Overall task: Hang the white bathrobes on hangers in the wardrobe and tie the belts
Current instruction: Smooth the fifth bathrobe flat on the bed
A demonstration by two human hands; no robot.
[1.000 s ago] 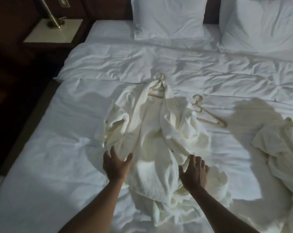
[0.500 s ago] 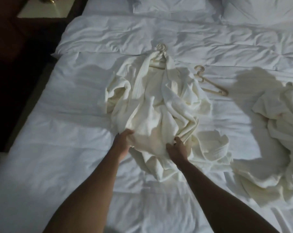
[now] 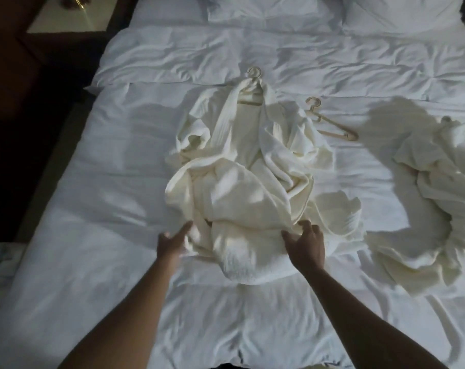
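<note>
Lying crumpled on the middle of the white bed [image 3: 98, 182], a cream bathrobe [image 3: 242, 177] has its collar draped over a wooden hanger [image 3: 252, 87], whose hook points toward the pillows [image 3: 274, 9]. In this head view, the left hand [image 3: 172, 242] reaches to the robe's lower left edge, its fingers [image 3: 184, 227] stretched out and slightly apart, touching the cloth without gripping it. The right hand [image 3: 306, 243] is at the lower right edge, its thumb and fingers curled around a fold of the fabric. A second wooden hanger [image 3: 330, 121] lies bare on the sheet just beside the robe's right shoulder. Another bathrobe [image 3: 439, 187] is heaped at the right edge of the bed, well apart from the first. A pale-topped nightstand [image 3: 66, 20] stands at the upper left beside the bed.
</note>
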